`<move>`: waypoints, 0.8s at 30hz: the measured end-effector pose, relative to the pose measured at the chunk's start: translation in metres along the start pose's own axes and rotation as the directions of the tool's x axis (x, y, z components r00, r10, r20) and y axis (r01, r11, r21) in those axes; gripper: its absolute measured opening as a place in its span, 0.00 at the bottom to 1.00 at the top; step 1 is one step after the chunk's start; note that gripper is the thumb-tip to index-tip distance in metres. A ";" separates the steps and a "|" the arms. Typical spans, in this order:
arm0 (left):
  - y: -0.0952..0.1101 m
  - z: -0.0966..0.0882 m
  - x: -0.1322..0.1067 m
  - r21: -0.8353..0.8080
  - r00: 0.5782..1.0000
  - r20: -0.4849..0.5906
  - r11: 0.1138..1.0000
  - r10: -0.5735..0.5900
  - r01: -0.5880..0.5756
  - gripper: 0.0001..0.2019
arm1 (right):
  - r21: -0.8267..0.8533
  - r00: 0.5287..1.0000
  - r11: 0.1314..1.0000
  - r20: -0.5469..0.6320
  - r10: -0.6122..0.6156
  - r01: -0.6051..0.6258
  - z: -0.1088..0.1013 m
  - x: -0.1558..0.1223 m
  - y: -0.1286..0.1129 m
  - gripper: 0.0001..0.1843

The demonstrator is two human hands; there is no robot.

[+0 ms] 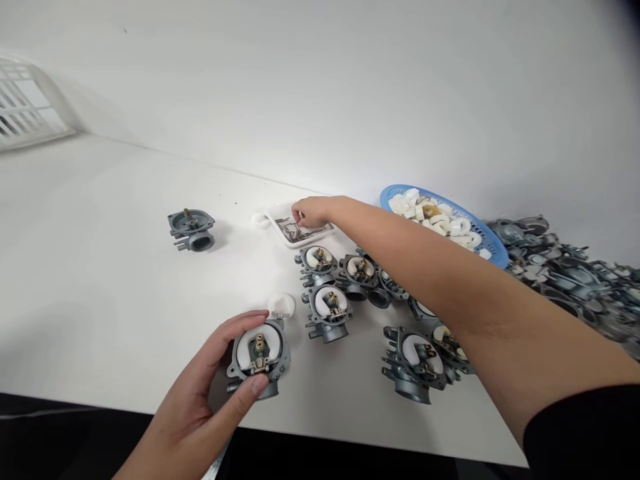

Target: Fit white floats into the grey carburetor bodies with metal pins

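Clamping thumb and fingers around a grey cast-metal carburettor body with brass jets (259, 360), the left hand (213, 383) is holding it near the front edge of the smooth white table (125, 300). A white C-shaped plastic float (243, 350) is already sitting in its bowl, though whether a pin is securing it is not showing. The right hand (313, 212) is dipping into a shallow white rectangular tray (310, 241) of thin silvery metal pins (293, 232); its fingertips are bunching close together, but I cannot tell whether they are pinching one. To the right, several similar grey bodies (328, 313) are standing with floats in place, seemingly further along. Apparently remaining are a lone float-less grey body (193, 223) standing at the left, and loose white plastic floats (460, 227) filling a blue perforated basket (397, 189). A heap of grey metal parts (575, 280) is lying beyond, its stage unclear.
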State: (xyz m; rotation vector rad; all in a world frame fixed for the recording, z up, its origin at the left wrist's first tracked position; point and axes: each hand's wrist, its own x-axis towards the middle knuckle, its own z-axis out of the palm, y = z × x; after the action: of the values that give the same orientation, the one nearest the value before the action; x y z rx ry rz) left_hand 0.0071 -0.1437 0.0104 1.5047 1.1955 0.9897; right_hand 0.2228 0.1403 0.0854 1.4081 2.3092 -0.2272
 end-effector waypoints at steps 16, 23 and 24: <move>-0.007 0.002 -0.003 0.040 0.998 -0.039 0.998 0.041 -0.039 0.25 | -0.046 0.998 0.997 -0.024 -0.062 0.061 0.008 -0.006 -0.016 0.11; -0.006 0.004 -0.002 0.089 0.993 -0.068 0.992 0.098 -0.091 0.22 | -0.025 0.997 0.997 -0.026 -0.073 0.072 0.009 0.001 -0.015 0.13; -0.006 0.004 -0.002 0.093 0.993 -0.070 0.992 0.096 -0.089 0.23 | -0.026 0.997 0.997 -0.027 -0.073 0.073 0.009 0.001 -0.016 0.13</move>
State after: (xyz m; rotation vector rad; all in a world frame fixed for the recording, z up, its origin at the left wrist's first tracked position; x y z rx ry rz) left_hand 0.0092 -0.1457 0.0032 1.6186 1.2468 1.0739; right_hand 0.2107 0.1307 0.0754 1.3241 2.3803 -0.2003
